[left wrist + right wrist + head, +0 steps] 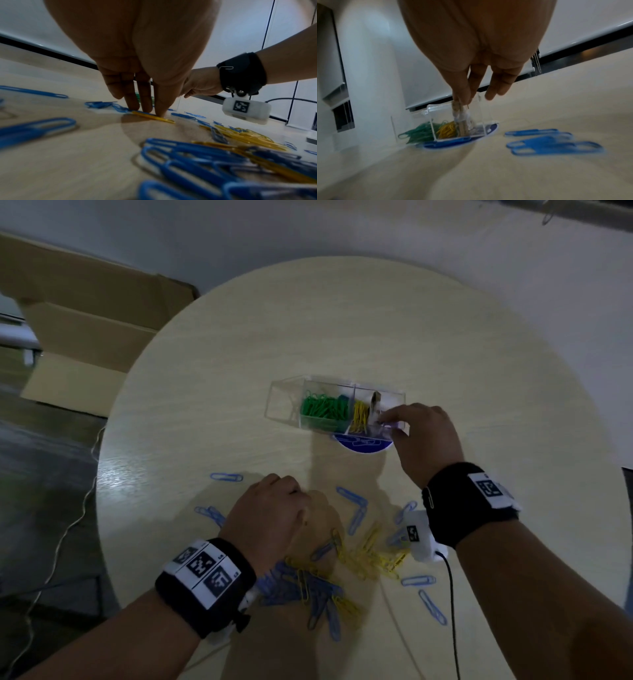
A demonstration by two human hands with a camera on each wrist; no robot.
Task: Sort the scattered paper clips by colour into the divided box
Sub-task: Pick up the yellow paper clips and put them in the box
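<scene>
A clear divided box (286, 402) stands mid-table, with green clips (323, 407) in one compartment and yellow clips (359, 416) in the one beside it. My right hand (385, 419) reaches into the rightmost compartment, thumb and forefinger (462, 94) pinching what looks like a pale blue clip (390, 425), mostly hidden. Nearer me, blue clips (356, 501) and yellow clips (370, 553) lie scattered and heaped. My left hand (149, 112) is down among them, its fingertips (135, 106) and thumb pinching a yellow clip (164, 119) that lies flat on the table.
The round pale wooden table (342, 320) has bare surface behind the box. A blue round sticker (363, 448) lies under the box's near edge. A brownish strip (375, 402) stands in the right compartment. A cardboard box (85, 330) sits on the floor at left.
</scene>
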